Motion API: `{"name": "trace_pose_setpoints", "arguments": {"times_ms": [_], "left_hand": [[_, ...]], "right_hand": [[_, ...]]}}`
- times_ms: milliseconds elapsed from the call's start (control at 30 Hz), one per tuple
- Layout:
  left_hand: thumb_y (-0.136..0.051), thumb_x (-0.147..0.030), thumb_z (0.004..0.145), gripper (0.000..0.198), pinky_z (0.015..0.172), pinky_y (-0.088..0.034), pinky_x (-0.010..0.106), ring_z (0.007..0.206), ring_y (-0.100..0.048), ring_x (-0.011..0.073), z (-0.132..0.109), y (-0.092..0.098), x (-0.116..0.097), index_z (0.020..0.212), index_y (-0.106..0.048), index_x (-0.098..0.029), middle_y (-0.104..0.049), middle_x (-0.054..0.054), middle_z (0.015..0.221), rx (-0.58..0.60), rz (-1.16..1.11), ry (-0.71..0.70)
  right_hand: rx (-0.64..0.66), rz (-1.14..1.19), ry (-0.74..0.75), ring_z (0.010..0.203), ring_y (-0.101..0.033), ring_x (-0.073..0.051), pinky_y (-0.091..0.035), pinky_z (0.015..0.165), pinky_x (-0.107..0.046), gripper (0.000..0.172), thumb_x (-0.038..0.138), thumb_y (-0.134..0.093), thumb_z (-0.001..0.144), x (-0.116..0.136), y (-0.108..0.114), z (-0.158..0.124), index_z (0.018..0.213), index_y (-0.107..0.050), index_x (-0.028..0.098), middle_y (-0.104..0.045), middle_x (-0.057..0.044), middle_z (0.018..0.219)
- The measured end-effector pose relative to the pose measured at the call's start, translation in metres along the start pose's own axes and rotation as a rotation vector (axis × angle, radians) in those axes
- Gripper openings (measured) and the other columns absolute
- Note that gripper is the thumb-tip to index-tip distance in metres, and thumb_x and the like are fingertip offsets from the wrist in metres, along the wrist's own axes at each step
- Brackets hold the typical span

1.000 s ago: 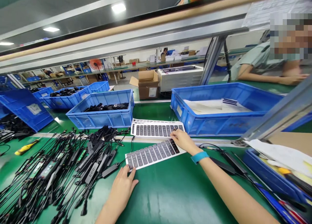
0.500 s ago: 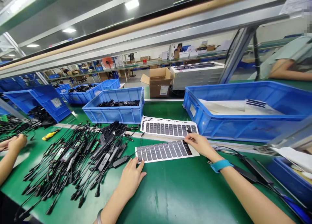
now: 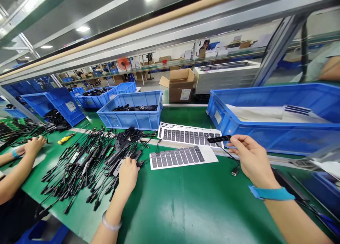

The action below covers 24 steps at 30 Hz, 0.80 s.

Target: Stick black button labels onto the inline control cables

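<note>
My right hand [image 3: 251,158] is raised over the green belt, fingers pinched on a thin dark label strip [image 3: 219,138]. A black cable with a plug [image 3: 234,171] hangs just under that hand. My left hand [image 3: 128,173] rests palm down on the edge of the pile of black wired controllers [image 3: 90,162], fingers curled over one of them. Between the hands lies a white sheet of dark labels [image 3: 181,156]. A second label sheet [image 3: 189,135] lies just behind it.
Blue bins stand along the far side: one with black parts [image 3: 132,111], a large one with white sheets [image 3: 268,113]. Another person's hands [image 3: 33,146] work at the left near a yellow tool [image 3: 65,138]. A cardboard box [image 3: 180,84] sits beyond.
My right hand lifted off the near label sheet with a dark strip pinched in it. My left hand moved left from the sheet's corner onto the pile of controllers. The view swung left.
</note>
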<state>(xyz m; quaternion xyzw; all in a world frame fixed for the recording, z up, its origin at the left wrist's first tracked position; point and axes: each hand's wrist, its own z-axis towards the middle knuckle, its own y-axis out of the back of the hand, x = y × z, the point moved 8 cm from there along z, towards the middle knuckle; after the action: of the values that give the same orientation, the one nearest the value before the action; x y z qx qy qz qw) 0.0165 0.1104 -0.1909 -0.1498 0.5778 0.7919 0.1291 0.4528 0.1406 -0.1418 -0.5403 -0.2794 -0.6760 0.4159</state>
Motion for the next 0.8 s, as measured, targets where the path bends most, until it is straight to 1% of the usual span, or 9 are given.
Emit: {"name": "trace_pose_setpoints", "arguments": {"times_ms": [133, 200, 267, 400, 533, 633, 700, 733, 800], "left_hand": [[-0.046, -0.027, 0.092, 0.023, 0.095, -0.037, 0.054, 0.101, -0.053, 0.0333, 0.013, 0.024, 0.026, 0.106, -0.053, -0.01, -0.058, 0.019, 0.105, -0.147, -0.339, 0.175], [-0.043, -0.033, 0.095, 0.027, 0.092, -0.042, 0.048, 0.096, -0.057, 0.029, 0.018, 0.028, 0.036, 0.109, -0.05, -0.012, -0.06, 0.017, 0.106, -0.199, -0.578, 0.277], [-0.037, -0.035, 0.097, 0.028, 0.082, -0.048, 0.039, 0.087, -0.061, 0.023, 0.021, 0.027, 0.037, 0.11, -0.048, -0.012, -0.061, 0.016, 0.105, -0.212, -0.852, 0.354], [-0.033, -0.029, 0.099, 0.029, 0.065, -0.049, 0.024, 0.078, -0.06, 0.0135, 0.018, 0.03, 0.016, 0.115, -0.05, -0.013, -0.059, 0.013, 0.108, -0.215, -1.338, 0.439], [-0.031, -0.022, 0.102, 0.03, 0.053, -0.046, 0.017, 0.07, -0.057, 0.0096, 0.009, 0.051, -0.004, 0.113, -0.056, -0.011, -0.059, 0.008, 0.095, -0.317, -1.991, 0.555], [-0.033, -0.014, 0.099, 0.03, 0.063, -0.055, 0.021, 0.083, -0.061, 0.0149, 0.003, 0.075, -0.01, 0.117, -0.054, -0.004, -0.06, 0.012, 0.097, -0.444, -2.167, 0.593], [-0.033, -0.003, 0.094, 0.035, 0.073, -0.057, 0.023, 0.093, -0.062, 0.0159, -0.002, 0.083, -0.016, 0.124, -0.05, 0.0, -0.06, 0.014, 0.1, -0.499, -2.233, 0.642], [-0.032, 0.0, 0.092, 0.039, 0.076, -0.058, 0.023, 0.095, -0.062, 0.015, -0.005, 0.082, -0.022, 0.128, -0.047, 0.001, -0.06, 0.014, 0.1, -0.48, -2.276, 0.681], [-0.028, -0.002, 0.094, 0.043, 0.08, -0.058, 0.022, 0.095, -0.063, 0.0127, -0.009, 0.075, -0.041, 0.134, -0.043, 0.002, -0.061, 0.014, 0.098, -0.332, -2.364, 0.751]], "right_hand": [[0.081, 0.056, 0.005, 0.071, -0.054, -0.015, -0.048, 0.058, -0.025, 0.047, 0.055, -0.077, 0.066, 0.013, -0.016, -0.015, 0.088, -0.058, 0.018, -0.056, -0.003, 0.079], [0.126, 0.074, 0.011, 0.074, -0.055, -0.016, -0.049, 0.058, -0.024, 0.045, 0.055, -0.076, 0.069, 0.017, -0.024, -0.022, 0.09, -0.057, 0.02, -0.056, -0.002, 0.08], [0.169, 0.088, 0.021, 0.075, -0.056, -0.016, -0.049, 0.057, -0.024, 0.044, 0.054, -0.076, 0.07, 0.021, -0.031, -0.028, 0.092, -0.055, 0.021, -0.055, -0.002, 0.08], [0.265, 0.11, 0.049, 0.072, -0.054, -0.015, -0.05, 0.055, -0.022, 0.04, 0.05, -0.073, 0.076, 0.029, -0.044, -0.042, 0.094, -0.052, 0.021, -0.053, -0.002, 0.082], [0.318, 0.114, 0.068, 0.073, -0.054, -0.014, -0.05, 0.055, -0.022, 0.036, 0.048, -0.07, 0.082, 0.036, -0.049, -0.052, 0.096, -0.051, 0.021, -0.051, -0.002, 0.083], [0.327, 0.115, 0.07, 0.073, -0.054, -0.014, -0.05, 0.054, -0.022, 0.036, 0.047, -0.07, 0.083, 0.041, -0.049, -0.056, 0.097, -0.051, 0.02, -0.05, -0.002, 0.083], [0.336, 0.125, 0.058, 0.07, -0.053, -0.014, -0.05, 0.054, -0.022, 0.036, 0.047, -0.069, 0.083, 0.043, -0.049, -0.058, 0.096, -0.05, 0.02, -0.05, -0.002, 0.082], [0.345, 0.13, 0.051, 0.069, -0.053, -0.014, -0.049, 0.054, -0.022, 0.036, 0.048, -0.069, 0.083, 0.044, -0.05, -0.059, 0.096, -0.05, 0.02, -0.051, -0.002, 0.082], [0.365, 0.14, 0.042, 0.069, -0.053, -0.013, -0.049, 0.054, -0.023, 0.035, 0.048, -0.068, 0.084, 0.047, -0.051, -0.061, 0.096, -0.05, 0.021, -0.051, -0.003, 0.083]]}}
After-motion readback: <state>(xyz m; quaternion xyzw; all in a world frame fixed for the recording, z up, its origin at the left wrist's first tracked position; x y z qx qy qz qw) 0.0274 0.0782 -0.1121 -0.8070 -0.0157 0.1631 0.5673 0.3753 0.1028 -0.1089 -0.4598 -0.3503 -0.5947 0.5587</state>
